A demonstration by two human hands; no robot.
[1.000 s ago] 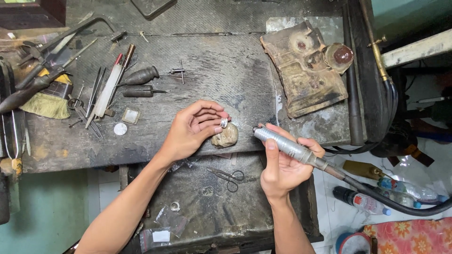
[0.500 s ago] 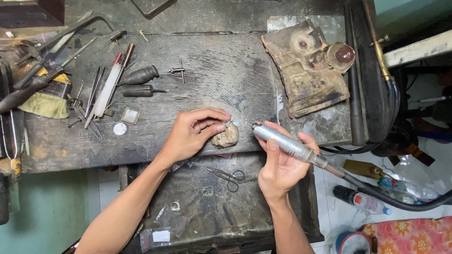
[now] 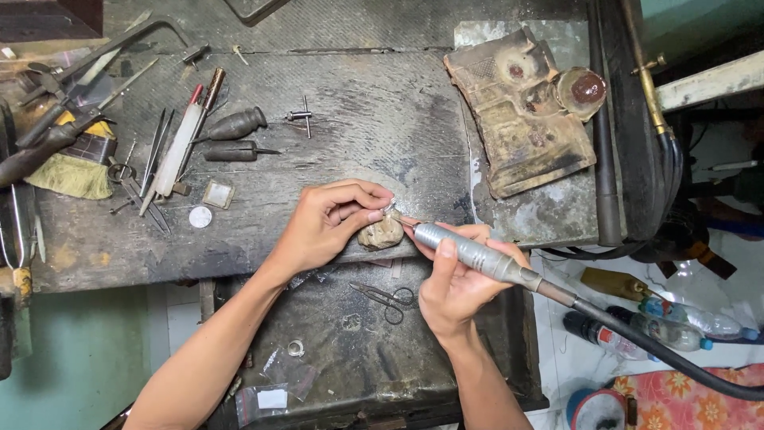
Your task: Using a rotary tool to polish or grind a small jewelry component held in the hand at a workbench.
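Since the earlier frame the right hand has brought the tip of the silver cylindrical rotary handpiece closer in, so that it now sits right at the small pale metal piece pinched by the left hand; the left hand has barely shifted.

The left hand is curled, its thumb and forefinger pressed together on the small metal piece, the other fingers folded loosely beside them. Directly under those fingertips, touching them, sits a rough tan lump-shaped bench peg at the edge of the dark, worn workbench.

The right hand is closed around the handpiece like a pen, thumb laid along the barrel, fingers wrapped beneath it. The tool slants up and leftward from this hand to the pinched piece; whether the tip actually touches the metal is too small to tell. From the rear of the handpiece a black flexible shaft runs away to the right of the hand.

Below both hands, on a dark lower tray, lie small grey scissors, just left of the right wrist. Well beyond the left hand, further up the bench, rest two dark wooden-handled gravers and a white stick-shaped tool.
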